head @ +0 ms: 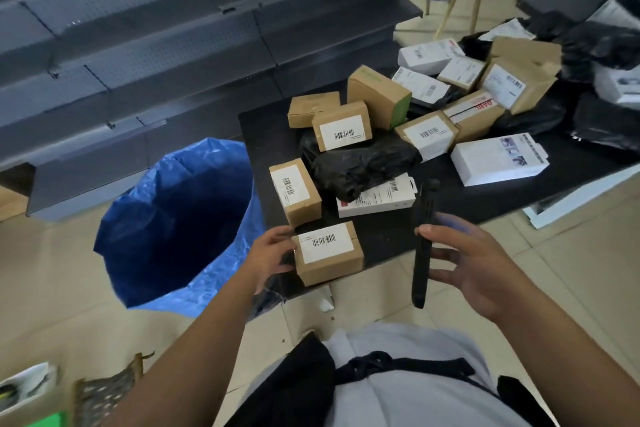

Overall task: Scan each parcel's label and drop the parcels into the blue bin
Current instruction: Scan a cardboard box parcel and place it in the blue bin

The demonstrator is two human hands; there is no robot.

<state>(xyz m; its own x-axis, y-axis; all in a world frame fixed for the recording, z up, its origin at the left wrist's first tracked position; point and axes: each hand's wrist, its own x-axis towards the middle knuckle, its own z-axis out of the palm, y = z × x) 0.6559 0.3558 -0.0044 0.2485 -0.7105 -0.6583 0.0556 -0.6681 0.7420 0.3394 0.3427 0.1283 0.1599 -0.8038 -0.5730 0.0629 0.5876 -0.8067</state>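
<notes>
Head cam: left hand (273, 255) grips a small brown cardboard parcel (327, 253) at the black table's (388, 236) edge, right hand (474, 263) holds a slim black scanner (423, 246) upright, blue bag-lined bin (180, 222) just left

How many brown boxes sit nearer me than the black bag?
2: a brown box at the table's near edge by the left hand's fingers; another box just behind, beside the black bag. None look hidden.
</notes>
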